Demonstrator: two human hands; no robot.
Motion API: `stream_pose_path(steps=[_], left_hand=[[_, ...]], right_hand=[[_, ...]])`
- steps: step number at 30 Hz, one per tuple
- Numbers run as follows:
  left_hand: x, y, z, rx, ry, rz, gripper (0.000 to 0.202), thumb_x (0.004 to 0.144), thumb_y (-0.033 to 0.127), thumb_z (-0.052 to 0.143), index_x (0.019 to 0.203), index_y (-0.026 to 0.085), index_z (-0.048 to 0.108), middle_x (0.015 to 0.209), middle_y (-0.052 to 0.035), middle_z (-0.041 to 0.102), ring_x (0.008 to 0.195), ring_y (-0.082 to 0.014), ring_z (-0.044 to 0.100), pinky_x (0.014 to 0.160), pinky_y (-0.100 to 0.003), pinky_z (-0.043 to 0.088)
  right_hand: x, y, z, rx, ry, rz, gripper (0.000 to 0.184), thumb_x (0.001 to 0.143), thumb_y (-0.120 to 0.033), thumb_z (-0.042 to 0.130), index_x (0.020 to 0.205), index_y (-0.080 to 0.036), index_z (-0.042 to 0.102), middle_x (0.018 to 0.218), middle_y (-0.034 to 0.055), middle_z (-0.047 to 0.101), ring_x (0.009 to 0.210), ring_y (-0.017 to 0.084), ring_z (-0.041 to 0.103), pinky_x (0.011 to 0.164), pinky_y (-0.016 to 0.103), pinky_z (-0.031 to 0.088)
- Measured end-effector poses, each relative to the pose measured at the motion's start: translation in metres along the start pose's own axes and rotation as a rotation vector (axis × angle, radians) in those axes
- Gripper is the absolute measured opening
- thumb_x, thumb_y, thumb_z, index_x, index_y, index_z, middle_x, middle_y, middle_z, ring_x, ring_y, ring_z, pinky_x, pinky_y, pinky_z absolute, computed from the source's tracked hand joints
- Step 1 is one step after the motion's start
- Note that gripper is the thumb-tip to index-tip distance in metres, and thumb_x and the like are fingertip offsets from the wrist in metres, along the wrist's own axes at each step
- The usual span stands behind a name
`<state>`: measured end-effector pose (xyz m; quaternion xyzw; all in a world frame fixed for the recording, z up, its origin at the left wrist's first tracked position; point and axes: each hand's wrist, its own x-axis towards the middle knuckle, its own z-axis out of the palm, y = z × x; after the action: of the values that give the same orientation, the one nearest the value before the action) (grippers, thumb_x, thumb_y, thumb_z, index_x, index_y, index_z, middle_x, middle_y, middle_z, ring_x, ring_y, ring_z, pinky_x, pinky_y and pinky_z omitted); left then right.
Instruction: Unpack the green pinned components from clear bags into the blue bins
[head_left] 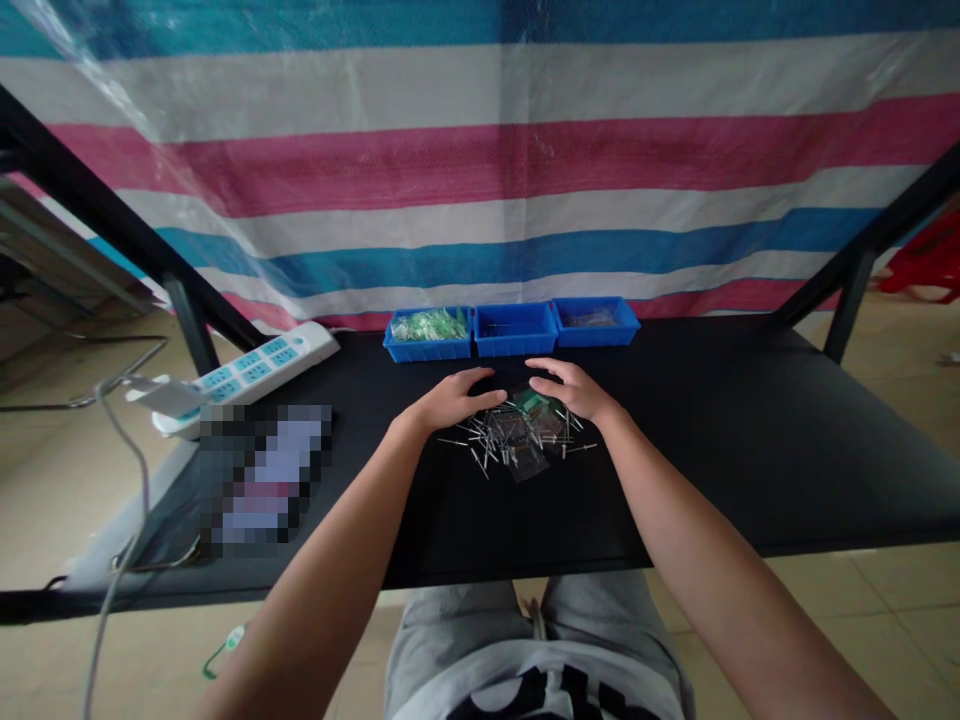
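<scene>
On the black table lies a loose pile of thin metal rivet-like pins (486, 448) mixed with small clear plastic bags (528, 458) and a green packet (532, 402). My left hand (456, 398) rests at the pile's left edge, fingers stretched out and thumb pointing to the right. At the upper right of the pile is my right hand (571, 388), its fingers apart and curving over the green packet. Neither hand visibly grips anything. Whether the fingertips touch the pins cannot be made out.
Behind the pile stand three blue bins: a left bin (429, 350) with green and clear packets, a middle bin (516, 345) with a few thin pieces, and a right bin (598, 334) with small items. A white power strip (251, 375) and a pixelated object (274, 475) lie left.
</scene>
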<state>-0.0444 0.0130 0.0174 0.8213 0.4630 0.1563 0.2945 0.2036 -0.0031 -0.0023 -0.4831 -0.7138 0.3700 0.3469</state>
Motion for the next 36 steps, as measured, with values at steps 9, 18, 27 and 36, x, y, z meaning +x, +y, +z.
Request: stream_pose_path(steps=[9,18,27,36], left_hand=[[-0.046,-0.018,0.011,0.413,-0.121,0.218,0.139,0.044,0.082,0.068,0.15,0.005,0.022,0.156,-0.0267,0.017,0.146,-0.0395,0.015,0.119,-0.053,0.015],[-0.001,-0.001,0.027,0.416,-0.049,0.211,0.127,0.051,0.078,0.068,0.146,0.004,0.032,0.154,-0.0263,0.026,0.145,-0.0388,0.022,0.118,-0.053,0.018],[0.034,-0.008,0.019,0.221,0.086,0.346,0.089,0.053,0.067,0.076,0.122,0.013,0.061,0.126,-0.0175,0.063,0.121,-0.033,0.057,0.105,-0.043,0.044],[0.032,-0.007,0.017,0.166,0.069,0.321,0.097,0.05,0.068,0.078,0.128,0.014,0.057,0.125,-0.0167,0.062,0.116,-0.0321,0.06,0.102,-0.043,0.047]], right_hand=[[-0.06,0.002,-0.001,-0.375,-0.222,-0.182,0.145,0.047,-0.076,0.074,0.155,-0.013,0.0,0.161,0.0209,0.0,0.148,0.038,0.006,0.12,0.053,0.014],[-0.016,-0.004,0.03,-0.565,-0.163,-0.142,0.103,0.074,-0.073,0.057,0.151,-0.013,0.026,0.156,0.0211,0.027,0.147,0.036,0.018,0.118,0.053,0.019],[0.021,-0.002,0.03,-0.406,0.018,-0.206,0.05,0.078,-0.043,0.068,0.119,-0.016,0.06,0.123,0.0154,0.062,0.116,0.028,0.058,0.1,0.044,0.045],[0.018,0.003,0.028,-0.298,0.159,-0.269,0.052,0.074,-0.044,0.071,0.116,-0.016,0.063,0.12,0.0148,0.065,0.118,0.027,0.058,0.104,0.042,0.044]])
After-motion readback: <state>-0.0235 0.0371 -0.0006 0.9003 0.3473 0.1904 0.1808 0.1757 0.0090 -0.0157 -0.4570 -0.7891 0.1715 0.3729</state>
